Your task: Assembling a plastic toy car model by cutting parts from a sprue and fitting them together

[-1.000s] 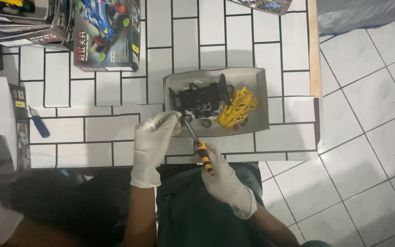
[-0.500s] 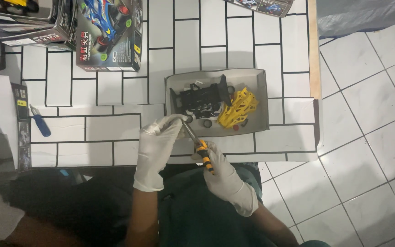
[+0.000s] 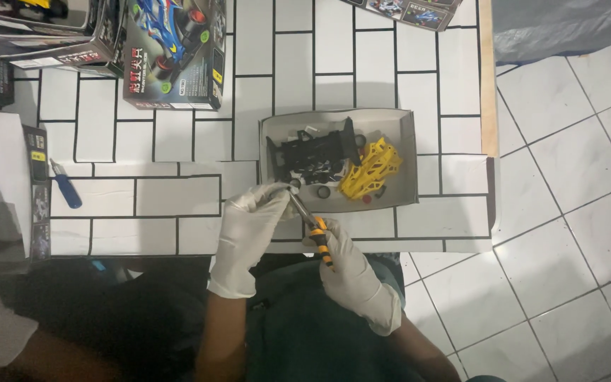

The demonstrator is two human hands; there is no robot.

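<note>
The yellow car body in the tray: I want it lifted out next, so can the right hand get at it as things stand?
Probably not at once: the right hand is gripping a screwdriver. The yellow car body lies uncovered in the open tray, just beyond.

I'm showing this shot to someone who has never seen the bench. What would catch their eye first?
Probably the two white-gloved hands at the table's near edge: the right hand holds a yellow-and-black screwdriver whose tip meets the left hand. Just behind them sits an open grey box with a black car chassis and a bright yellow body part. A colourful toy-car box lies at the far left of the tiled tabletop.
</note>
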